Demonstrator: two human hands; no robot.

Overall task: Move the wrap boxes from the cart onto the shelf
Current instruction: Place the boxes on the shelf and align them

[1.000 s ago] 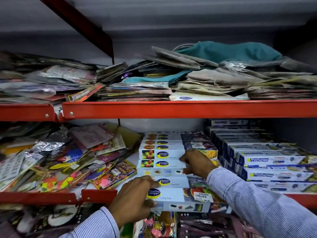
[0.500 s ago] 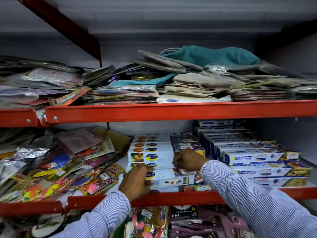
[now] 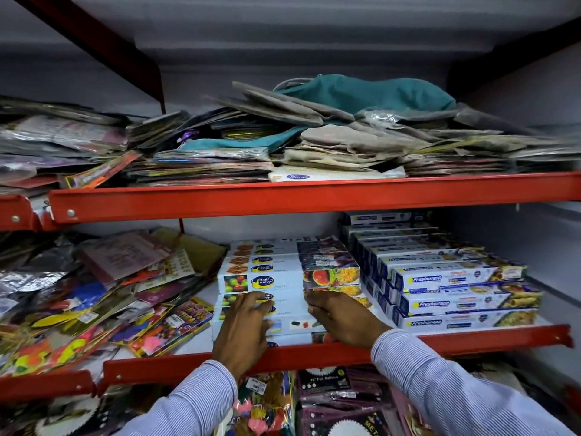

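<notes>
A white Healthy Wrapp box (image 3: pixel 290 326) lies at the front of the middle red shelf (image 3: pixel 471 340), low in front of a stack of like boxes (image 3: pixel 283 280). My left hand (image 3: pixel 242 332) rests against its left part, fingers reaching over its top. My right hand (image 3: pixel 342 319) holds its right part, fingers curled onto the top edge. Another box edge shows just under it, behind the shelf rail. The cart is out of view.
Blue Freshwrapp boxes (image 3: pixel 456 303) are stacked tight to the right. Loose colourful party packets (image 3: pixel 94 303) sprawl to the left. The upper shelf rail (image 3: pixel 283 196) carries piled bags and cloths. More packets (image 3: pixel 330 398) hang below.
The box was carried from in front of the rail onto the shelf and pushed back against the stack. Both hands moved inward with it and stay on it.
</notes>
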